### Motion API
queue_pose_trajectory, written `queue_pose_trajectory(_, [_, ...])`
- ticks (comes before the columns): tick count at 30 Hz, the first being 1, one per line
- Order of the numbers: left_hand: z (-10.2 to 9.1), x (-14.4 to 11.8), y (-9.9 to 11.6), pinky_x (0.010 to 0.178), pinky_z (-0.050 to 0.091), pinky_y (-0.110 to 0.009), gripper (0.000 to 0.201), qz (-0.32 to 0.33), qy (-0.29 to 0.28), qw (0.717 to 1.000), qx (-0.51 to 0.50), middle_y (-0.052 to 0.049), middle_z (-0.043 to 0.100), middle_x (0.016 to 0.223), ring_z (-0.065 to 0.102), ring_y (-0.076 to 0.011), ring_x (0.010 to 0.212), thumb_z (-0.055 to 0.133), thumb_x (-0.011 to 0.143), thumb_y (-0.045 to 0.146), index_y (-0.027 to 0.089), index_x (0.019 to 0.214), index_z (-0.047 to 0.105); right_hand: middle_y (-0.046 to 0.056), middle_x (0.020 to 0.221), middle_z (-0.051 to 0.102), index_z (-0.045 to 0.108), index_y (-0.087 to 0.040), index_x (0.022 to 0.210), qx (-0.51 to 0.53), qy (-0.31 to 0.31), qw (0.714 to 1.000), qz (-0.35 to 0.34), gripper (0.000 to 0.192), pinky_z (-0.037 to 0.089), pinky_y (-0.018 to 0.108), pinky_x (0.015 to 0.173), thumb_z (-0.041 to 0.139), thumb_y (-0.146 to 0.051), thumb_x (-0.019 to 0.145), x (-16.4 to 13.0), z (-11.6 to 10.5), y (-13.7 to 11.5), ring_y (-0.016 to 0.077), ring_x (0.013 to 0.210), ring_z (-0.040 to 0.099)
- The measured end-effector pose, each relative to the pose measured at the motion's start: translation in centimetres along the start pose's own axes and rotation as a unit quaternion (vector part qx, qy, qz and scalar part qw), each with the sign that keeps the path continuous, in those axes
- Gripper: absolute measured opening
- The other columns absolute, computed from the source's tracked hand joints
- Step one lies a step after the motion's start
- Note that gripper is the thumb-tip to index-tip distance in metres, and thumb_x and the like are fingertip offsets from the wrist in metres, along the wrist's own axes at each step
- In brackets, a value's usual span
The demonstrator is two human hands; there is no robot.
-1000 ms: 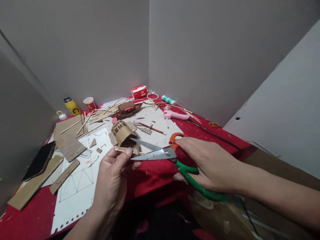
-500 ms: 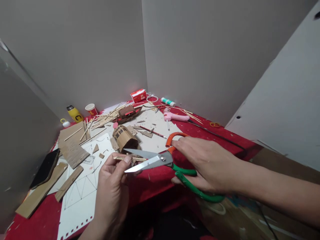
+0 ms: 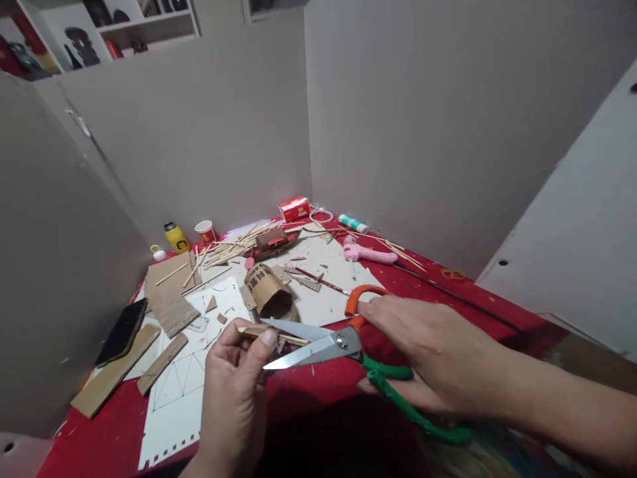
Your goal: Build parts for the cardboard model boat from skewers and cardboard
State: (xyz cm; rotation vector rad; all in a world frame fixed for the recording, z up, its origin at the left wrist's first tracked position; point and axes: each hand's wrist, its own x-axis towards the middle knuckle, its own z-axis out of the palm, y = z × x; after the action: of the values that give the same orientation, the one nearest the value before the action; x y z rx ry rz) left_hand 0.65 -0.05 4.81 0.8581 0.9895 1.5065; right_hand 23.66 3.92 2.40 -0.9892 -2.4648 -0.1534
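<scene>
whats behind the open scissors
Beyond the scissors, the curved cardboard piece and part of the white sheet are visible. Whatever lies directly behind the blades is covered and cannot be seen.

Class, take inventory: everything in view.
metal scissors: 1, orange-green handles, front
slim strips: count unclear, tan, front
curved cardboard: 1, brown, centre
model boat: 1, brown, back
slender sticks: many, pale, back
glue gun: 1, pink, right
cylindrical bottle: 1, yellow, left
paper cup: 1, red, back
boxy packet: 1, red, back
striped tube: 1, green-white, back
flat phone: 1, black, left
drawn sheet: 1, white, left
flat scraps: several, brown, left
table cover: 1, red, below
open shelves: several, white, top
left hand: 1, bare, front
right hand: 1, bare, front
</scene>
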Motion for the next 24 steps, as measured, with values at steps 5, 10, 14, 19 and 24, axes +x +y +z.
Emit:
queue_pose_trajectory(5, [-1.0,-0.7,0.3,0.065,0.049,-0.022,0.017,0.011,0.027,0.999,0.018,-0.001,0.065,0.066,0.06,-0.0116,0.063,0.076,0.074,0.025,0.014,0.07,0.063,0.012,0.08,0.064,0.056,-0.012,0.097,-0.002,0.041,0.998,-0.039,0.045,0.048,0.034,0.057,0.054,-0.055,0.083,0.6,1.0,-0.1,0.0235,0.066,0.06])
queue_pose_trajectory(10, [-1.7,-1.3,0.6,0.062,0.048,-0.02,0.017,0.024,0.049,0.998,0.014,0.0,0.063,0.064,0.058,-0.0104,0.061,0.076,0.073,0.025,0.014,0.07,0.063,0.008,0.07,0.061,0.056,-0.016,0.088,0.013,0.038,0.998,-0.049,0.037,0.043,0.031,0.052,0.055,-0.053,0.083,1.2,1.5,-0.6,0.0213,0.058,0.057])
queue_pose_trajectory(14, [-2.0,-1.6,0.5,0.059,0.049,-0.018,0.014,0.007,0.045,0.999,-0.013,0.0,0.064,0.064,0.058,-0.0093,0.059,0.076,0.073,0.022,0.015,0.07,0.064,0.008,0.07,0.062,0.056,-0.016,0.088,0.021,0.041,0.998,-0.051,0.033,0.043,0.031,0.053,0.055,-0.049,0.083,1.3,1.4,-1.1,0.0213,0.059,0.058])
queue_pose_trajectory(19, [-2.2,-2.1,0.6,0.058,0.055,-0.02,0.013,0.0,0.071,0.995,-0.067,-0.002,0.066,0.069,0.063,-0.0124,0.064,0.074,0.073,0.026,0.014,0.072,0.068,0.005,0.064,0.06,0.055,-0.019,0.084,0.012,0.046,0.997,-0.061,0.026,0.04,0.03,0.051,0.051,-0.044,0.086,1.2,1.4,-1.2,0.0198,0.055,0.056])
queue_pose_trajectory(24, [-2.8,-2.3,0.4,0.057,0.057,-0.019,0.02,0.012,0.098,0.995,-0.026,-0.001,0.065,0.071,0.062,-0.0104,0.061,0.078,0.072,0.03,0.012,0.071,0.069,0.004,0.062,0.061,0.054,-0.018,0.084,0.003,0.043,0.996,-0.083,0.024,0.039,0.029,0.05,0.051,-0.042,0.086,1.3,1.9,-0.9,0.0187,0.053,0.056])
